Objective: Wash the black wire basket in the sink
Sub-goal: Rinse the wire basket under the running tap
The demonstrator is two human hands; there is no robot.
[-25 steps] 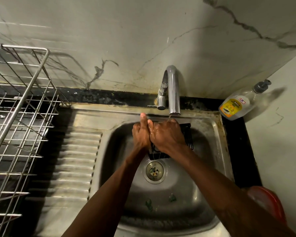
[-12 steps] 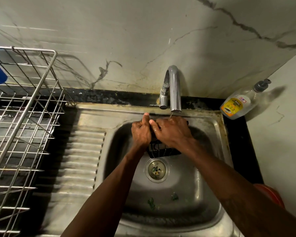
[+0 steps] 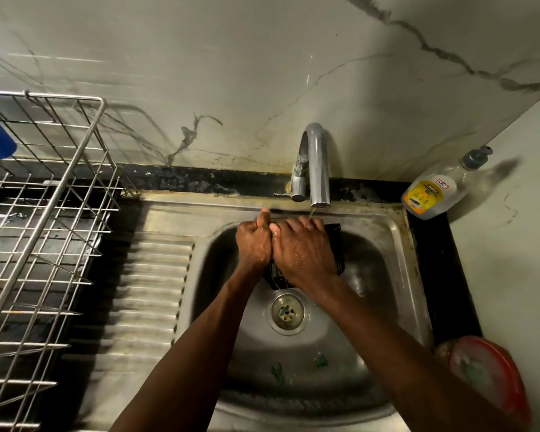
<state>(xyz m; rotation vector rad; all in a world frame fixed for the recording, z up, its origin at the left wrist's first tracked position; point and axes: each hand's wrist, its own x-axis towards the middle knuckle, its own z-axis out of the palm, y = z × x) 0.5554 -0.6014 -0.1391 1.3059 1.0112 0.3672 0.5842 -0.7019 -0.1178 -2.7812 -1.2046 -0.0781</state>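
The black wire basket [image 3: 336, 254] is held over the steel sink [image 3: 387, 275], just under the tap [image 3: 317, 163]. Most of it is hidden by my hands; only its right side and lower edge show. My left hand [image 3: 253, 244] grips its left end, thumb pointing up. My right hand [image 3: 303, 252] lies across the top of the basket with its fingers spread over it toward the tap. A thin stream of water falls from the spout onto my right fingers. Both hands are wet.
The drain [image 3: 288, 311] lies below the hands, with green scraps [image 3: 278, 371] on the sink floor. A ribbed drainboard [image 3: 150, 294] and a steel dish rack [image 3: 44, 232] are at left. A soap bottle [image 3: 430, 194] leans at the right corner; a red dish [image 3: 490, 378] sits at lower right.
My hands and the basket have shifted slightly toward the back of the sink under the spout. My right hand now covers more of the basket.
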